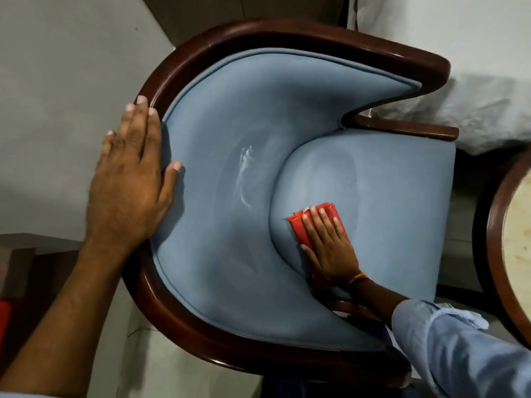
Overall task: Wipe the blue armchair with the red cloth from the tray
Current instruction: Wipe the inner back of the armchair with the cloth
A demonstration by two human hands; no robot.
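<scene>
The blue armchair (230, 254) fills the middle of the head view, seen from above, with a curved dark wooden frame around its padded back. My right hand (330, 248) lies flat on the folded red cloth (300, 228) and presses it onto the seat cushion where the cushion meets the backrest. My left hand (129, 182) rests over the wooden top rail on the chair's left side, fingers spread and thumb on the blue padding. Pale streaks mark the backrest fabric near its centre. The tray is not in view.
A round table (500, 239) with a wooden rim and pale top stands at the right edge. White bedding (474, 116) lies beyond the chair's far arm. A grey wall is to the left, dark furniture (26, 262) at lower left, tiled floor below.
</scene>
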